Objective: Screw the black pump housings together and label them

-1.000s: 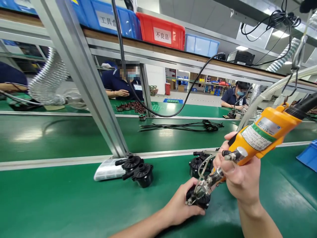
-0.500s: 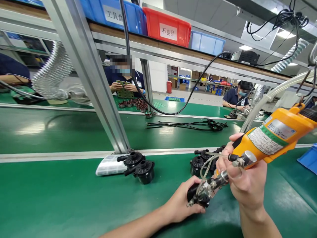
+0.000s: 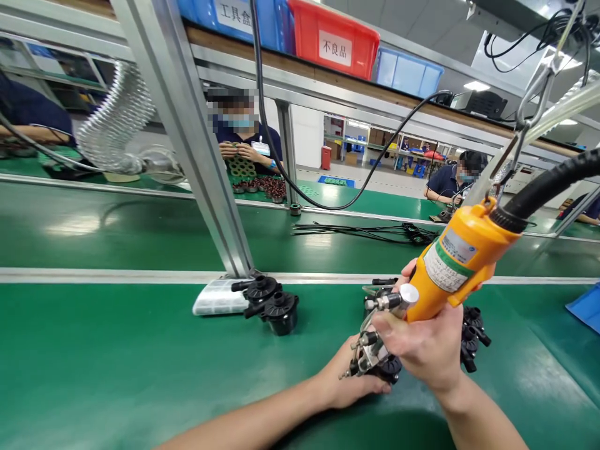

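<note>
My right hand point(image 3: 424, 340) is wrapped round the body of an orange electric screwdriver point(image 3: 452, 259), which slants down to the left. Its metal tip assembly point(image 3: 368, 356), with fittings and thin clear tubes, sits over a black pump housing point(image 3: 390, 370). That housing is gripped by my left hand point(image 3: 344, 375) low over the green bench; much of it is hidden behind the tip. Whether the bit touches a screw cannot be seen. More black pump housings point(image 3: 471, 337) stand behind and to the right of my right hand.
Two black pump housings point(image 3: 280, 312) stand left of my hands beside a clear-wrapped packet point(image 3: 218, 299) and a metal post point(image 3: 187, 137). Black cables point(image 3: 356, 232) lie farther back. A blue bin point(image 3: 585, 309) is at right. Co-workers sit across the bench.
The screwdriver has swung steeper and moved left, its tip assembly now lower over the held housing. My right hand moved left with it. The view has shifted slightly.
</note>
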Available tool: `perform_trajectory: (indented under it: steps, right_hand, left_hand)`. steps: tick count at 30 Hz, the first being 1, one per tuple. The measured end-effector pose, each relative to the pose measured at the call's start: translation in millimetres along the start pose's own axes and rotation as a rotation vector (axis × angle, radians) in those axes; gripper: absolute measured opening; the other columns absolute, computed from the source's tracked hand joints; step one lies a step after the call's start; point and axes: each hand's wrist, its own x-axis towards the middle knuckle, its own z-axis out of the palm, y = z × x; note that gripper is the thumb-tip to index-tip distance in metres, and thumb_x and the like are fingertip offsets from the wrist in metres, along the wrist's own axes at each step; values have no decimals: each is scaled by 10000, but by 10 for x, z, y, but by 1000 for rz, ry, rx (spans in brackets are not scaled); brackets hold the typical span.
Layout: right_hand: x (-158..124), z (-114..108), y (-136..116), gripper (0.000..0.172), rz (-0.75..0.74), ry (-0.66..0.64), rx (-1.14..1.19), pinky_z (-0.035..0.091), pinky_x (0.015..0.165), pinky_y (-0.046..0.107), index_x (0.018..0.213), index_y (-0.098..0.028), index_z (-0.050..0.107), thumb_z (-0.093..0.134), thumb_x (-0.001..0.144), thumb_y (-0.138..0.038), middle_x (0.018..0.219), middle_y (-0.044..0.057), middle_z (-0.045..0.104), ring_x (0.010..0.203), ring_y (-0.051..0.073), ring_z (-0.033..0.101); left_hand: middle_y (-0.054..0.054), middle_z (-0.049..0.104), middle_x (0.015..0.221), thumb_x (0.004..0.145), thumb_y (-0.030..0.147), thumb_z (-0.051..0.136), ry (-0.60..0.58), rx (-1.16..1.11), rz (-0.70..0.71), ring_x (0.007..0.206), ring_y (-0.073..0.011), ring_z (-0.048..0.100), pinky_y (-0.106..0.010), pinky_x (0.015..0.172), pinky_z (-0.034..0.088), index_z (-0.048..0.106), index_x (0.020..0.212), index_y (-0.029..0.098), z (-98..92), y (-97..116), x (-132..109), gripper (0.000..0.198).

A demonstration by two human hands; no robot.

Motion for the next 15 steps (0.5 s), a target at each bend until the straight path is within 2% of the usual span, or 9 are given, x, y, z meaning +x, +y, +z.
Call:
perform_trajectory:
  steps: [2, 5, 7, 9, 11, 13, 15]
  right_hand:
    - [4, 12, 1, 458, 16, 9, 60, 472, 415, 265, 1057, -260, 491, 848, 803, -393, 642, -65, 493, 466, 131, 483]
    - [47, 8, 6, 455, 1, 32, 110, 522, 474, 261, 1022, -256, 492, 858, 768, -349, 621, -83, 481, 507, 137, 534]
    - [77, -61, -4, 455, -3, 53, 129, 531, 500, 252, 1029, -249, 514, 864, 743, -302, 638, -83, 497, 519, 125, 530]
    - [87, -212, -51, 476, 17, 93, 167, 517, 505, 239, 1084, -247, 547, 872, 736, -262, 724, -61, 549, 538, 109, 526]
    - [76, -434, -141, 515, 33, 152, 251, 498, 500, 230, 1144, -260, 562, 886, 744, -275, 808, -44, 569, 554, 100, 525]
    - [60, -685, -254, 544, 8, 214, 355, 467, 482, 219, 1158, -266, 571, 907, 740, -355, 770, -57, 533, 527, 91, 479]
    - [56, -912, -348, 550, -42, 279, 382, 422, 456, 205, 1142, -252, 587, 903, 733, -439, 687, -69, 490, 492, 87, 422]
  left_hand:
    - [-11, 805, 1030, 635, 258, 875, 2, 1, -7, 1002, -302, 715, -404, 971, 582, 761, 1044, 223, 3, 11, -2, 425]
    - [-5, 780, 936, 646, 259, 870, -15, 26, -19, 936, -284, 699, -388, 912, 584, 759, 969, 200, 8, -26, -9, 346]
    - [-6, 756, 921, 653, 275, 888, -21, 31, 2, 894, -265, 680, -379, 873, 580, 753, 1034, 194, 2, -96, -7, 412]
    - [-22, 733, 997, 618, 321, 949, 20, 68, 50, 941, -269, 666, -388, 904, 566, 731, 1169, 208, -24, -187, 12, 603]
    - [-48, 682, 1114, 531, 362, 1020, 100, 151, 110, 1044, -292, 645, -405, 976, 539, 728, 1225, 235, -73, -275, 56, 764]
    - [-61, 628, 1173, 516, 352, 1037, 193, 230, 150, 1118, -304, 617, -419, 1042, 505, 742, 1217, 258, -139, -342, 118, 766]
    - [-61, 611, 1190, 602, 273, 986, 268, 280, 154, 1148, -302, 601, -438, 1082, 481, 704, 1278, 277, -211, -374, 181, 732]
